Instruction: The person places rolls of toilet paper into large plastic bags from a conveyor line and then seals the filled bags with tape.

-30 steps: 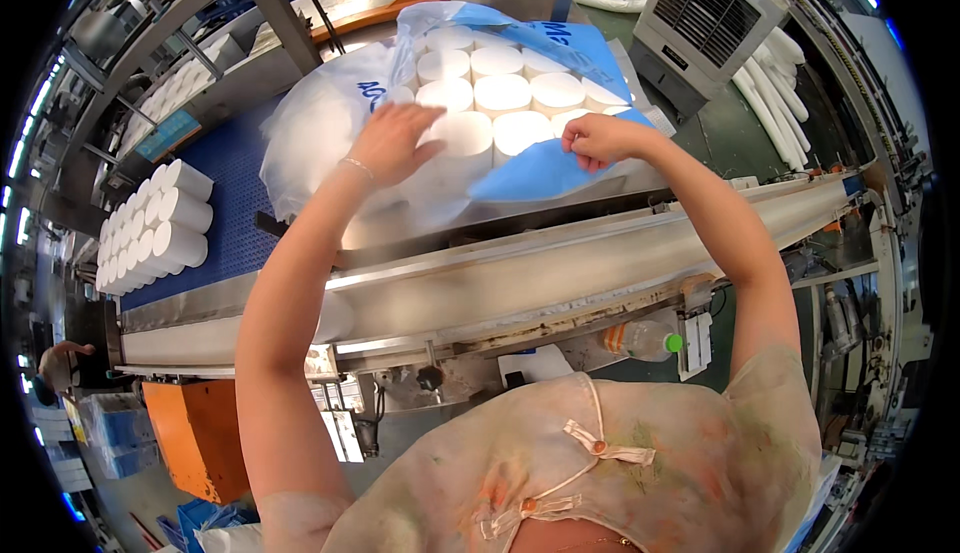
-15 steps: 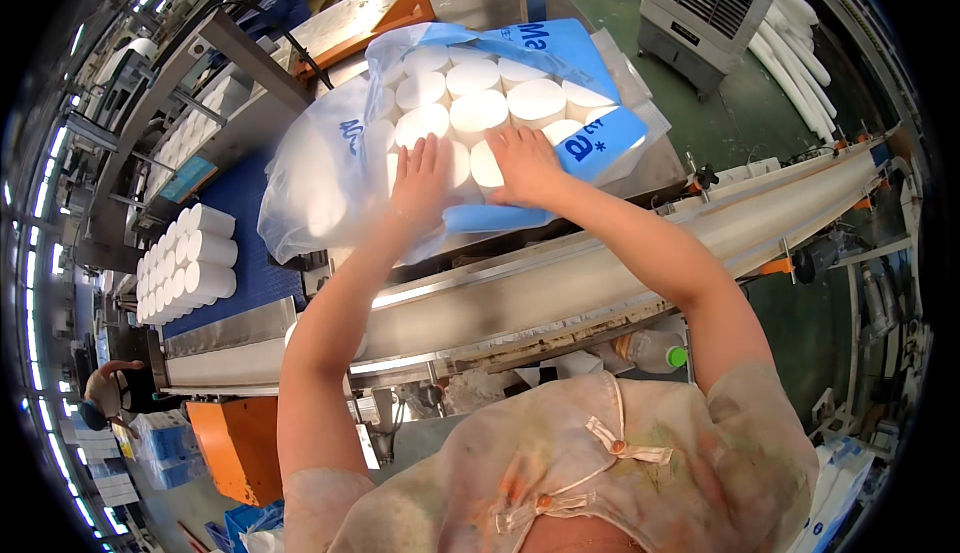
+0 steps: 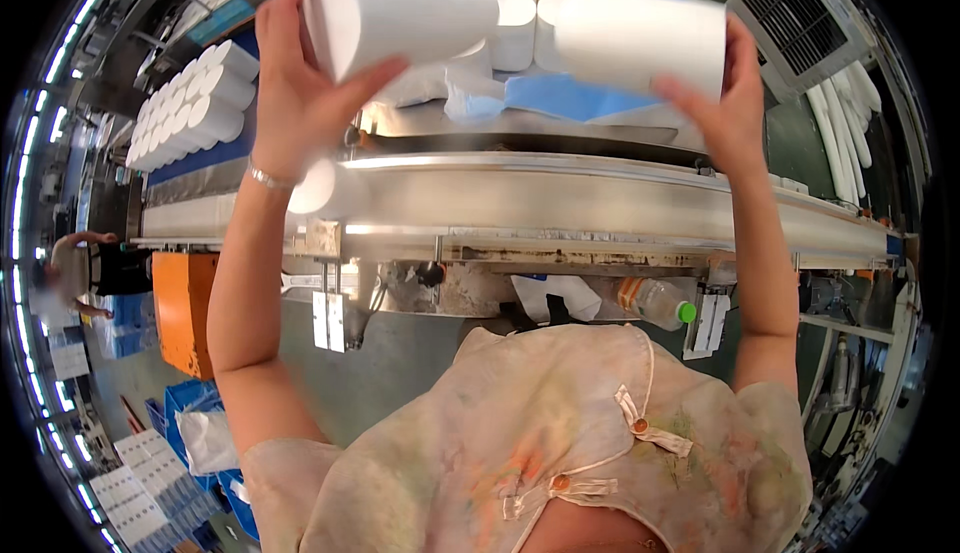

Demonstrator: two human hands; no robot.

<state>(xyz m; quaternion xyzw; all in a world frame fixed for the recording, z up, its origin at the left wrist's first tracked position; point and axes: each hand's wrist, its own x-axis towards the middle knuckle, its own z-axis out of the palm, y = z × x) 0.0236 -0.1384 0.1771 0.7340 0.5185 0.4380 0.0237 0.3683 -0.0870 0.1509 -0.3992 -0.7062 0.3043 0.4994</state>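
My left hand [image 3: 295,103] grips a white paper roll [image 3: 420,15] by its outer end, thumb below. A second white paper roll [image 3: 640,41], blurred by motion, is held by my right hand [image 3: 738,108] at its right end. Both rolls lie roughly sideways in the air, with a gap between their inner ends. Through that gap, several upright white rolls [image 3: 514,33] show behind them, with blue and clear plastic bag film [image 3: 575,98] around and below. Another white roll [image 3: 316,188] sits on the conveyor beside my left wrist, partly covered by it.
A pale conveyor belt [image 3: 520,193] runs across in front of me. Grouped white rolls [image 3: 190,103] stand on a blue surface at left. A bottle with a green cap [image 3: 657,300] lies below the belt. An orange box [image 3: 184,313] and another person [image 3: 85,263] are farther left.
Both hands have left the rolls in the bag, moved apart, and each now holds a roll up. My view has shifted, and the bag sits higher in it.
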